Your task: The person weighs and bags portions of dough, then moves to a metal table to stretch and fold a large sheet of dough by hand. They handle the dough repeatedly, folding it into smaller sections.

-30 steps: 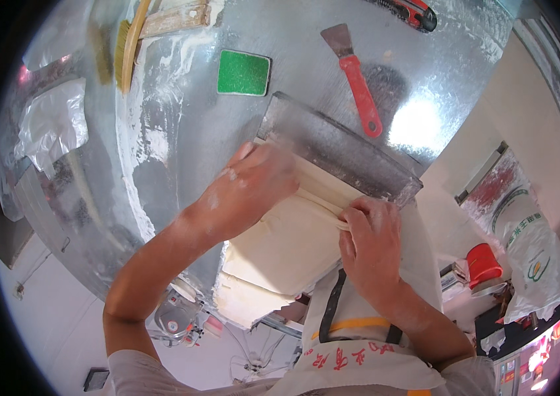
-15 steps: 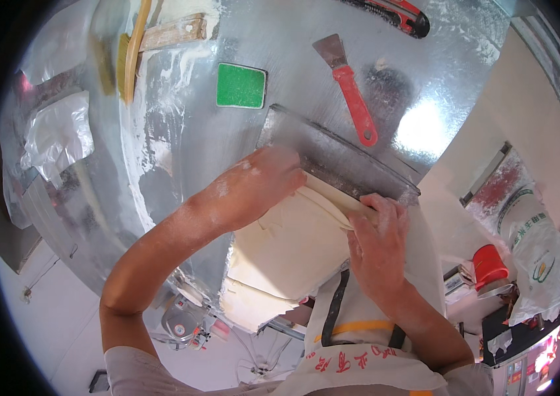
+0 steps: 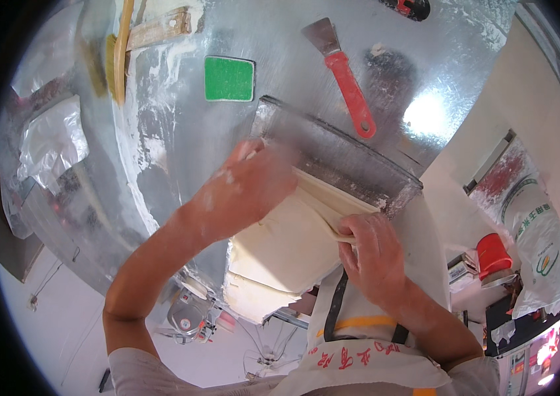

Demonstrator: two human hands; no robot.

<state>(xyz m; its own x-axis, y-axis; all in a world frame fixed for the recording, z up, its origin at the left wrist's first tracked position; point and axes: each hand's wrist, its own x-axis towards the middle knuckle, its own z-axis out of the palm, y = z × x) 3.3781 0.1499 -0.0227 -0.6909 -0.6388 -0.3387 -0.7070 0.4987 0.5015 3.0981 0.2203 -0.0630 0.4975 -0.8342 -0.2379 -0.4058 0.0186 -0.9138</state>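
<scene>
A pale, floury dough sheet (image 3: pixel 280 244) lies on the metal worktop and hangs over its near edge. A loose fold runs across its far end. My right hand (image 3: pixel 375 251) pinches the right end of that fold between thumb and fingers. At the left end, my left hand (image 3: pixel 250 185) is curled over the dough, its fingertips blurred and partly hidden. Just beyond both hands lies a wide, flat grey metal plate (image 3: pixel 339 148), dusted with flour, with a raised far edge.
Beyond the plate lie a red-handled scraper (image 3: pixel 351 92), a green rectangular box-like item (image 3: pixel 229 78) and a dark red-and-black tool (image 3: pixel 412 8). A wooden-handled brush (image 3: pixel 122 53) is at far left, near clear plastic bags (image 3: pixel 54 138). To the right are a red container (image 3: pixel 493 254) and a white bag (image 3: pixel 544 244).
My right hand has drawn the fold toward me, away from the plate. My left hand has shifted slightly left and nearer. The whole view has shifted a little.
</scene>
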